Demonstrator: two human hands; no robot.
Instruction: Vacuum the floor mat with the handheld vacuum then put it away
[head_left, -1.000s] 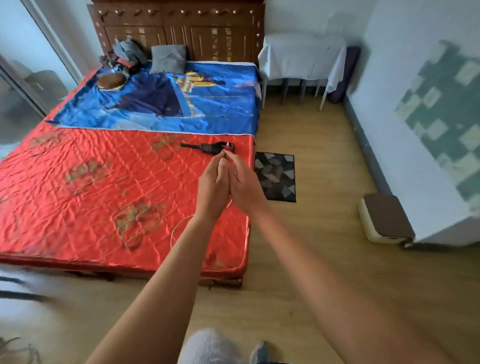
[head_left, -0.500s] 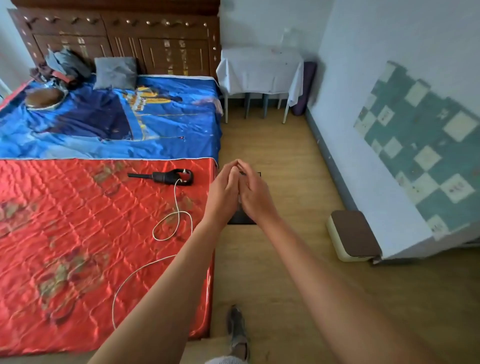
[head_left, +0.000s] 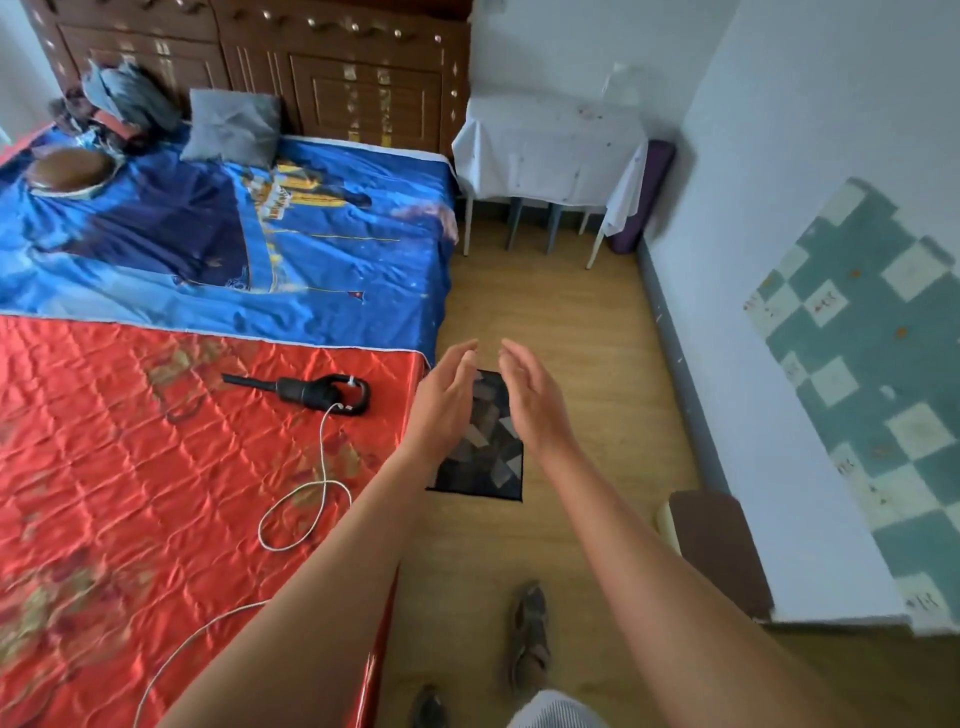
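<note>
floor: wood (head_left: 571, 322) | walls: white (head_left: 810, 156) | bed (head_left: 156, 467): red and blue covers | cabinet (head_left: 337, 67): brown | table (head_left: 550, 140): white cloth

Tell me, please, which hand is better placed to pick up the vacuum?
Probably the left. The left hand is open, empty and nearest the vacuum on the red bed cover; the right hand, also open, is beyond it, over the floor mat.

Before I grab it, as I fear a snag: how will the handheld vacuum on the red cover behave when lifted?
The handheld vacuum looks rigid and compact, so it probably lifts as one piece by its looped handle. Its white cord lies slack in loops and will likely trail behind. The red cover looks glossy; a push may slide it.
</note>
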